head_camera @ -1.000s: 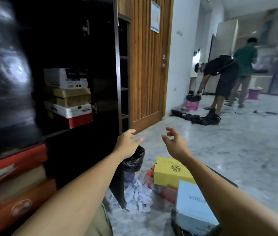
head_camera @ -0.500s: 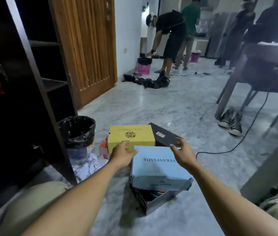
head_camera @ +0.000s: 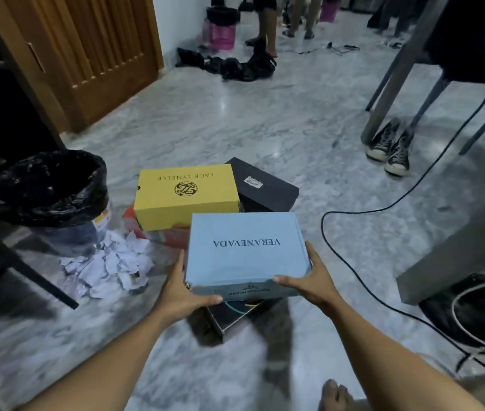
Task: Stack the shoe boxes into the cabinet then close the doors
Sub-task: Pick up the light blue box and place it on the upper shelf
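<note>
Blue shoe box (head_camera: 242,250), gripped by left hand (head_camera: 180,287) and right hand (head_camera: 309,280) (seemingly lifted)

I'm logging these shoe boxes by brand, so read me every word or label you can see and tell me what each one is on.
"VERANEVADA": lid of the light blue box, gripped by the left hand and right hand.
"LACE LYNELLE", above a round monogram: lid of the yellow box.
Small print on the blue box's near side: blurred, looks like the same brand.
White sticker on the black box: too small to read.
</note>
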